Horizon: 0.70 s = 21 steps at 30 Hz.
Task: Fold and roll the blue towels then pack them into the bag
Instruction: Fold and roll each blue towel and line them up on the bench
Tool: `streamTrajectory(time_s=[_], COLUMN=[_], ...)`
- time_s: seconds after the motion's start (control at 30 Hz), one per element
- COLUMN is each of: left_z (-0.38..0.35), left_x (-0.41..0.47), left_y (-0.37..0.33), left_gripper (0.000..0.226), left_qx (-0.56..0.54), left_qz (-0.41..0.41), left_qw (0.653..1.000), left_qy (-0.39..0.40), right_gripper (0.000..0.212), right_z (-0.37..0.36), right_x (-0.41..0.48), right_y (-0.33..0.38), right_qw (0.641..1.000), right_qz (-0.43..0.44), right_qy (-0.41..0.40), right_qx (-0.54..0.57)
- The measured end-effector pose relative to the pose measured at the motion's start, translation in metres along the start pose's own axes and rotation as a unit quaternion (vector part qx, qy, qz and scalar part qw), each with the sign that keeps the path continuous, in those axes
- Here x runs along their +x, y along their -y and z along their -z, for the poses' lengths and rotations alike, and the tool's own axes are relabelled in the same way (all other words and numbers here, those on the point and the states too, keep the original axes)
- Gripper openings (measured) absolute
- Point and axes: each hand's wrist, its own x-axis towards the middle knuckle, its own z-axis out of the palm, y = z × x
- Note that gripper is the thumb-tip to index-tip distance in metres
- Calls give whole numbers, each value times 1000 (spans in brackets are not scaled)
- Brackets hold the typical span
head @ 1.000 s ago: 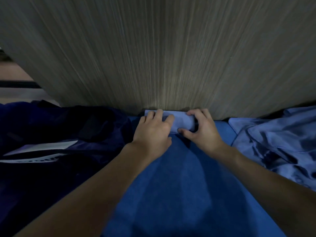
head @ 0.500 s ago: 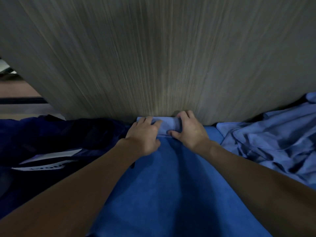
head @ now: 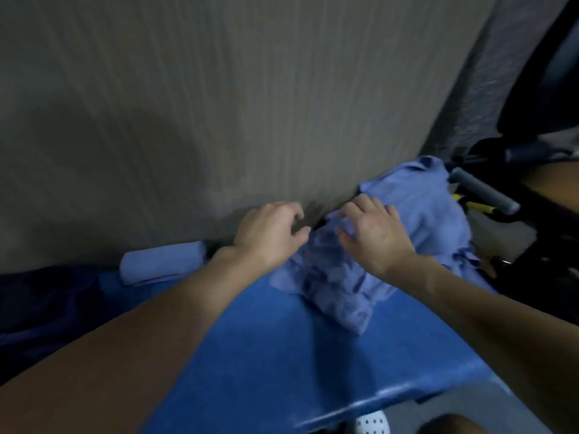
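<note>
Step in hand: by judgement, taking up the next crumpled towel (head: pixel 341 283) so that it can be spread for folding.
Landmark: the rolled towel (head: pixel 161 266), which lies finished against the foot of the wall panel (head: pixel 219 104).
Crumpled towel: heaped on the blue bench (head: pixel 282 355), well to the right of the rolled towel and also against the panel.
Method: find two corners of one edge, lift the cloth free of the heap, draw it onto the bare bench nearer the rolled towel, and smooth it flat before the first fold. Seizing a bunch mid-cloth would likely carry the creases into the roll.
Left hand (head: pixel 269 233): to the right of the rolled towel, knuckles up, fingers curled, thumb at the heap's near edge. Blur hides whether it pinches any cloth.
Right hand (head: pixel 376 238): further right, palm down on the heap, fingers spread and slightly bent, closed round nothing visible.
Bag (head: pixel 47 308): dark, to the left of the rolled towel.
</note>
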Motion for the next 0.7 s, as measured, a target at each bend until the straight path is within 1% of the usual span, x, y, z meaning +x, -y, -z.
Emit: streamTrajectory(time_s=[0.1,0.17,0.23,0.3,0.37,0.43,0.53,0.6,0.63,0.7], left_z=[-26,-44,-61,-73,-84,-92,-100,-99,-97,-90], left_x=[17,26,37,48,59,68,76,75,74,67], left_y=[-48,-71,-86,-96,-101,-103,-103,-105,-107,-112], left_gripper=[24,24,31,46,59,61,56,57,56,51], left_qx=[-32,-50,-82,-125,-172,-190,-157,-140,-154,-226], left_qz=[-21,-29,-35,-45,-42,-44,-56,-45,-49,-61], left_qw=[999,998,996,991,982,974,981,986,984,972], left_qy=[0,12,19,27,70,117,97,85,74,34], right_gripper=[44,47,52,54,52,57,58,64,68,59], right_z=[13,13,9,5,1,-3,-2,2,4,8], right_x=[-22,-35,-47,-56,-61,-64,-65,-67,-69,-75], right_y=[-48,-75,-97,-112,-121,-127,-128,-128,-129,-129], right_qw=[997,993,989,989,990,989,992,995,997,999], right_qz=[-41,-74,-102,-99,-77,-60,-46,-39,-37,-36], right_qy=[0,34,75,93,105,118,109,86,68,28], right_qx=[-61,-81,-78,-64,-62,-66,-44,-24,-12,13])
